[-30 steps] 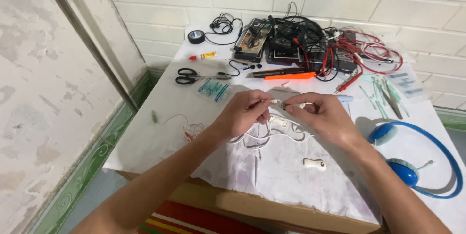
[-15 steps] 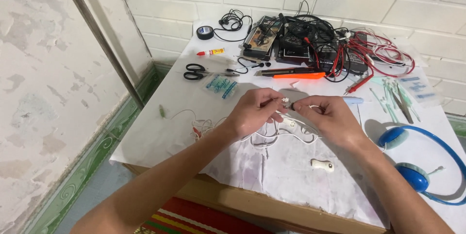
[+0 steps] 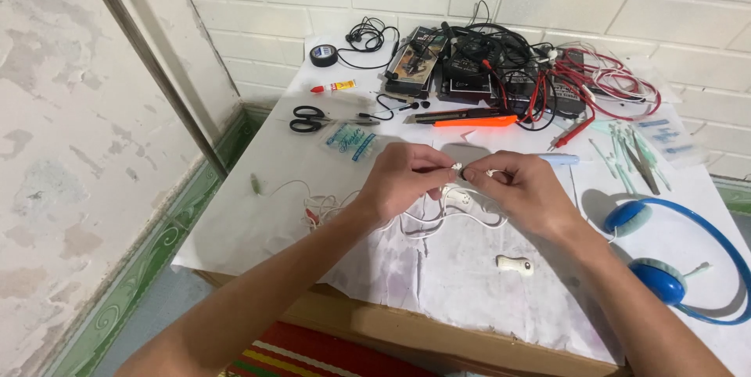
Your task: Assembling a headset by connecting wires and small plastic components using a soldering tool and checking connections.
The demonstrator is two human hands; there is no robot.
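Note:
My left hand [image 3: 407,181] and my right hand [image 3: 524,193] meet over the middle of the white-covered table [image 3: 258,220]. Both pinch a small white earphone piece [image 3: 458,166] between their fingertips. Its white cable [image 3: 438,224] loops down onto the cloth beneath the hands, with a white inline part [image 3: 461,199] just below them. A small white capsule-shaped piece [image 3: 515,265] lies on the cloth below my right hand.
Blue headphones [image 3: 673,271] lie at the right. Black scissors [image 3: 311,119], a glue tube [image 3: 332,87], a tape roll [image 3: 323,55], an orange-handled tool [image 3: 469,120] and a tangle of black and red wires [image 3: 547,72] sit at the back by the white brick wall.
The view has shifted a little, so the table sits higher and further right in frame. Both hands stay together on the earphone piece, fingers only slightly readjusted.

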